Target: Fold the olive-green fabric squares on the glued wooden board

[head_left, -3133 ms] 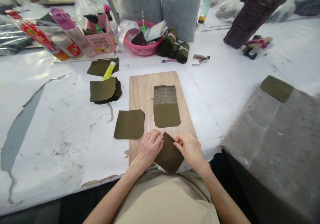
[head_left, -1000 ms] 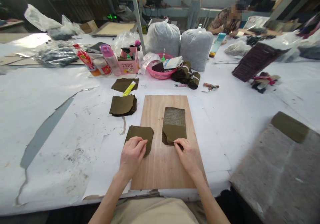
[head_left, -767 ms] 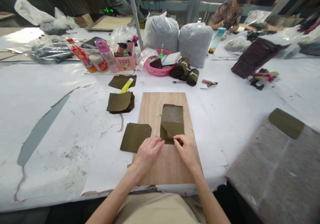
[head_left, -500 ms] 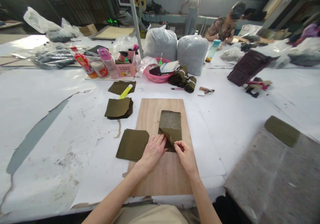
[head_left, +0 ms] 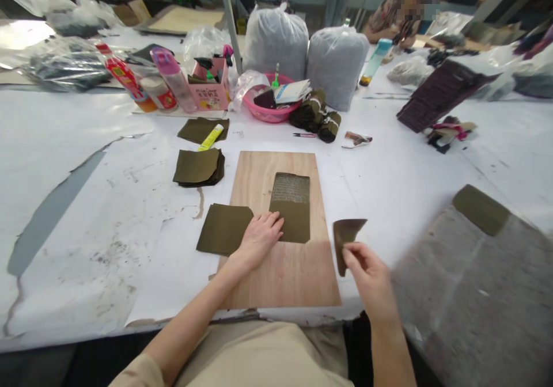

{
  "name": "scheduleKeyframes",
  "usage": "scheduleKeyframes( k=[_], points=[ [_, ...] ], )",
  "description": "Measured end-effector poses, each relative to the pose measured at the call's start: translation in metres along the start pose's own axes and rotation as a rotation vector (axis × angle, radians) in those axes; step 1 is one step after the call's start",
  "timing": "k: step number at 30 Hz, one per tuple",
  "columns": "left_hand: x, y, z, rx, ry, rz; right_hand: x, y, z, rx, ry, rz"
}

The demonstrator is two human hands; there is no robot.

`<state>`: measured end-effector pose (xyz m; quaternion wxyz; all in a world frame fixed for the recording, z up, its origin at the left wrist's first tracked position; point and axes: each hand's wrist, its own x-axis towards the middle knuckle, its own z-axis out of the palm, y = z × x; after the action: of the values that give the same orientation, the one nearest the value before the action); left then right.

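The board (head_left: pixel 280 272) is pale tan with faint wood grain. On it, the two-toned cloth (head_left: pixel 294 209) is olive green, its far end banded in whitish-grey streaks; the lone piece (head_left: pixel 344 234) right of the board is browner. Left of the board, the worktop (head_left: pixel 168 289) is white (smudged black in patches).

The board (head_left: pixel 280 277) reads, from my remote station, as smooth, matt, grained wood. I take the olive pieces (head_left: pixel 297 224) on it for matt cloth, the streaked band (head_left: pixel 291 188) looking rougher. I see glossy plastic in the pink basin (head_left: pixel 264 114), smooth white paper (head_left: pixel 138 203), and a rough, felt-like grey slab (head_left: pixel 466 283).
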<state>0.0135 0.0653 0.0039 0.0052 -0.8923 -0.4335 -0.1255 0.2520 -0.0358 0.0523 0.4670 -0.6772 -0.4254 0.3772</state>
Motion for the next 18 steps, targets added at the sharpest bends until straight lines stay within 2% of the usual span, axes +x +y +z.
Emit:
scheduleKeyframes(
  k=[2,5,8,11,13,18],
  points=[
    [-0.003,-0.003,-0.011,-0.098,0.005,-0.012,-0.023,-0.004,0.022,-0.225,-0.242,0.001],
    [-0.015,-0.004,-0.026,-0.290,-0.064,-0.008,-0.049,0.001,0.061,-0.388,-0.420,-0.009],
    [-0.034,-0.002,-0.032,-0.443,-0.196,0.075,-0.064,0.006,0.085,-0.354,-0.569,0.011],
    [-0.054,0.003,-0.025,-0.436,-0.225,0.155,-0.067,0.007,0.090,-0.267,-0.694,0.016],
    [-0.067,0.008,-0.019,-0.351,-0.197,0.182,-0.064,0.009,0.087,-0.302,-0.643,-0.025],
    [-0.092,0.020,-0.007,-0.157,-0.084,0.209,-0.046,0.023,0.082,-0.711,-0.174,-0.266]
  ],
)
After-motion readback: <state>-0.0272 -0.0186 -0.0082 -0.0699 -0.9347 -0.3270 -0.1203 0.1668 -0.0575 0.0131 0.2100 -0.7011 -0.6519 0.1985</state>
